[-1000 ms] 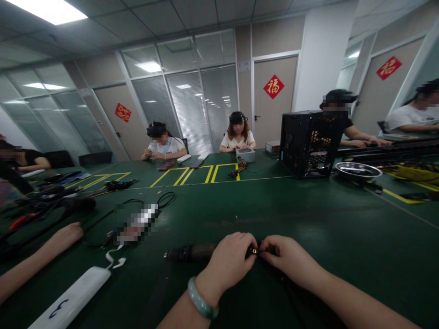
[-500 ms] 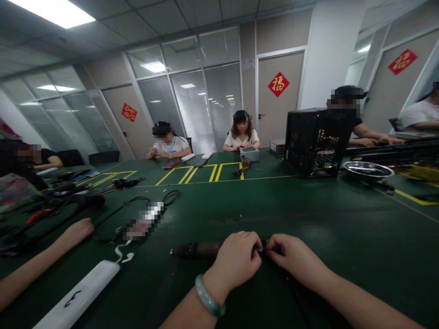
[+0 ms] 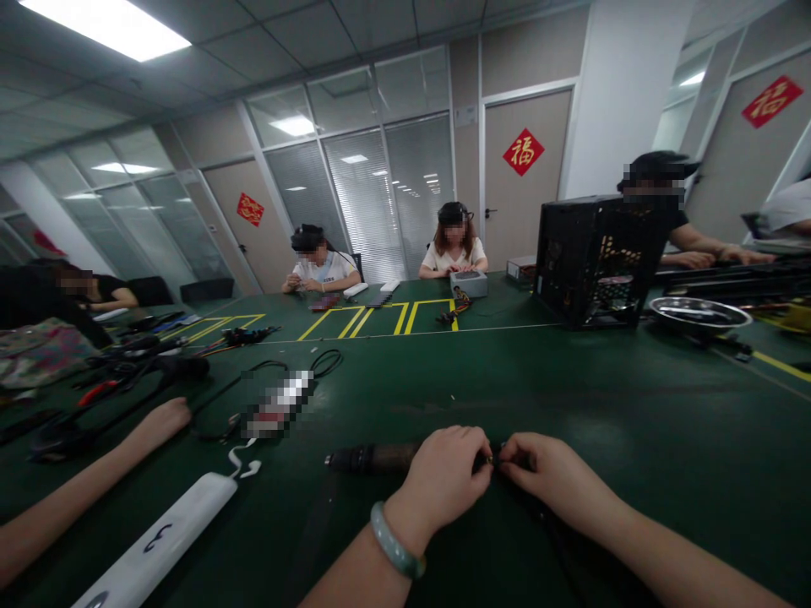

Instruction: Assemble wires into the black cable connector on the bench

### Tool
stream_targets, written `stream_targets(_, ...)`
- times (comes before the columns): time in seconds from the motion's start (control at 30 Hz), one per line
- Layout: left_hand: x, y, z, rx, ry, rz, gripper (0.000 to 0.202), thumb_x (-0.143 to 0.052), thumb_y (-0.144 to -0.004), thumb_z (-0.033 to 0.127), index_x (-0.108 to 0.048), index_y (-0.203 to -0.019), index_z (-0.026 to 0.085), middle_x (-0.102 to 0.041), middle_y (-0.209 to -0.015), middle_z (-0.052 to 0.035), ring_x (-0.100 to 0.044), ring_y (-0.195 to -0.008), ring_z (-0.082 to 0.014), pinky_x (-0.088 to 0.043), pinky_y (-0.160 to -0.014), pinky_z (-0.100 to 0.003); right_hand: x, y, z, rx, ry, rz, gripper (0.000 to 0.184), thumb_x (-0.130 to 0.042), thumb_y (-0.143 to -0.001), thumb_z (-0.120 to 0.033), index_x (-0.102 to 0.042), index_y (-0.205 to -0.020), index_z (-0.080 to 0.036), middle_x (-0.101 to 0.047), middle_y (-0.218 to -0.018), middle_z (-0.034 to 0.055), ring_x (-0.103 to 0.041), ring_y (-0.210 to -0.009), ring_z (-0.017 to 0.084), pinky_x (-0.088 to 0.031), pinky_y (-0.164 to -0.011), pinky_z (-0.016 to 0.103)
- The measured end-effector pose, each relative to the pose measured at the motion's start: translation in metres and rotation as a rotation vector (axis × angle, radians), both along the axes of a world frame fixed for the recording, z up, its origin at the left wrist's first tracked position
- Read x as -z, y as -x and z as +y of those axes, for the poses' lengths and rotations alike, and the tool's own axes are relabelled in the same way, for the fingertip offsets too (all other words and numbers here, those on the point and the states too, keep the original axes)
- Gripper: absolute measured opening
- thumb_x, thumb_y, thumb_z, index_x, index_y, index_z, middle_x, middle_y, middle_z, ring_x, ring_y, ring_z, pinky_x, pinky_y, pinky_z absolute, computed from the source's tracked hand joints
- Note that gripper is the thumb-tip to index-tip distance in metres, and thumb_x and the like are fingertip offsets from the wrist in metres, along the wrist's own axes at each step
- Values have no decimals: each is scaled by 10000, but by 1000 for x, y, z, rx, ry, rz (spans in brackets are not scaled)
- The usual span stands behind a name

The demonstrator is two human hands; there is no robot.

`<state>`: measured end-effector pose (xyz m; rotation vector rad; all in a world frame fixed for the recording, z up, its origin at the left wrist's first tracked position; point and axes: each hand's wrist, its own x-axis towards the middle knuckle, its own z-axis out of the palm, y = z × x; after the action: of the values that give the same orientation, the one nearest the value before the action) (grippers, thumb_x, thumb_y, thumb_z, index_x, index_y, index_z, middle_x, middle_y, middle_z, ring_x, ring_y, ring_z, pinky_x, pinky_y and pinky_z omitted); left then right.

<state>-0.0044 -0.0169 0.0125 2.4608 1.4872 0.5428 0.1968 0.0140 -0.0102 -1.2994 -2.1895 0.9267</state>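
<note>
An electric screwdriver point(image 3: 383, 458), dark and cylindrical, lies on the green table with its metal tip pointing left. Wearing a pale green bangle, my left hand point(image 3: 447, 469) is closed over its rear part, thumb and index finger pinched at the tail end. My right hand point(image 3: 538, 464) meets it there, its fingertips pinching the dark end of a cord; a tiny yellowish glint shows between the hands. The cord point(image 3: 550, 528) runs down beneath my right forearm. How the parts join is hidden by my fingers.
Left of me are a white power strip point(image 3: 168, 540), a blurred-out device point(image 3: 279, 405) with a black cable, and another person's forearm point(image 3: 120, 456). A black computer case point(image 3: 589, 262) and a metal dish point(image 3: 700, 312) stand to the right. Co-workers sit across the table.
The view has turned slightly left, so everything sits a little further right in the picture. Both hands keep nearly the same pinch at the screwdriver's tail end.
</note>
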Motion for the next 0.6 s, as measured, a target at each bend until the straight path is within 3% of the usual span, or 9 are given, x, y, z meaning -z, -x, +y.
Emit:
stream_targets(0.33, 1, -1, 1, 5, -27, -1, 74, -554, -921, 294, -600, -924, 237, -630, -913, 16, -576, -874, -184, -438, -782, -312, 2, -1, 1, -11, 25, 4, 121, -570, -851, -277, -677, -866, -221, -694, -824, 3, -632, -741, 173, -432, -621, 232)
stream_targets(0.6, 4, 0, 3, 18, -29, 35, 133, -660, -848, 268, -596, -961, 244, -629, -947, 18, -576, -909, -192, -437, -821, -321, 3, -1, 1, -28, 14, 25, 119, -576, -854, -279, -684, -865, -232, -696, -820, -11, -636, -742, 164, -440, -639, 229)
